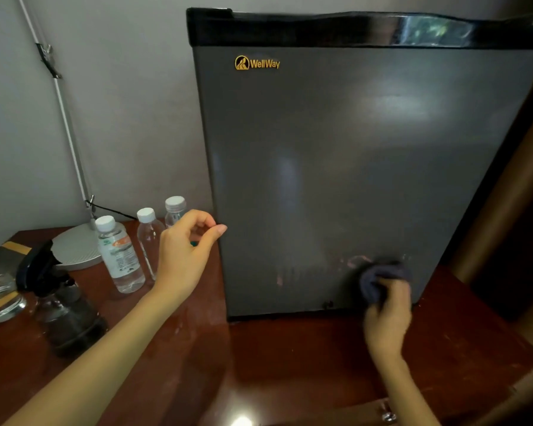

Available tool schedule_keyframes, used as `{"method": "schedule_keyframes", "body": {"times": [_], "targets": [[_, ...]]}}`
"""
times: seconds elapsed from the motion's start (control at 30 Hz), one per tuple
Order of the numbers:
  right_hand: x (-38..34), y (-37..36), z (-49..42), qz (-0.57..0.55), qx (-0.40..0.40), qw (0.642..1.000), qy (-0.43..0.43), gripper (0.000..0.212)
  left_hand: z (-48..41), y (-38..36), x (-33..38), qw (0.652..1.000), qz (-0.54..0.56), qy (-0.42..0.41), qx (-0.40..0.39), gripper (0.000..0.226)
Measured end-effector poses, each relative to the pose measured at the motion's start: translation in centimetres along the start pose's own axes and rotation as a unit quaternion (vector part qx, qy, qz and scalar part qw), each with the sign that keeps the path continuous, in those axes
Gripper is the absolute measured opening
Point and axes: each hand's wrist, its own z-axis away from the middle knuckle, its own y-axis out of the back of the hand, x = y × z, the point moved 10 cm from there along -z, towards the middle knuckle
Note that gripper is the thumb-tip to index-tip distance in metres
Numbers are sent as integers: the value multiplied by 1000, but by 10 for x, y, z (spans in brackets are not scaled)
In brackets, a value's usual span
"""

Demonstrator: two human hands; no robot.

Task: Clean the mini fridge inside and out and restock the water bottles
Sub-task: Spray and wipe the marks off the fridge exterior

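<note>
A grey mini fridge (pixel 351 149) with a black top stands on the wooden table, its door closed. My right hand (pixel 388 315) grips a dark blue cloth (pixel 379 278) and presses it against the lower part of the door, beside pinkish smears. My left hand (pixel 186 256) hovers at the door's left edge with loosely curled fingers, its thumb tip touching the edge. It holds nothing. Three clear water bottles (pixel 120 256) with white caps stand left of the fridge, partly behind my left hand.
A dark spray bottle (pixel 59 302) stands on the reddish wooden table (pixel 290 364) at the left, beside a glass jar (pixel 0 299). A lamp with a round base (pixel 74 247) sits against the grey wall. A brown wooden panel (pixel 505 195) rises at the right.
</note>
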Motion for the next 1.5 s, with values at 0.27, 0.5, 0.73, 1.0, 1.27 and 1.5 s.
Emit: {"method": "schedule_keyframes", "body": {"times": [0.27, 0.5, 0.73, 1.0, 1.27, 1.5], "targets": [[80, 42, -26, -59, 121, 956, -261, 19, -2, -1, -10, 999, 31, 18, -18, 6], [-117, -54, 54, -81, 51, 995, 18, 36, -6, -3, -8, 997, 47, 33, -52, 6], [-185, -80, 66, -61, -53, 985, 154, 29, -10, -2, -10, 997, 12, 34, -70, 10], [18, 44, -47, -125, 181, 955, -201, 39, -11, -3, -15, 997, 7, 36, -74, 11], [-42, 10, -32, -135, 135, 966, -173, 50, -9, -2, -11, 997, 4, 24, -67, 16], [-241, -67, 30, -11, -12, 974, 227, 34, -12, -5, -8, 996, -8, 4, -85, 28]]}}
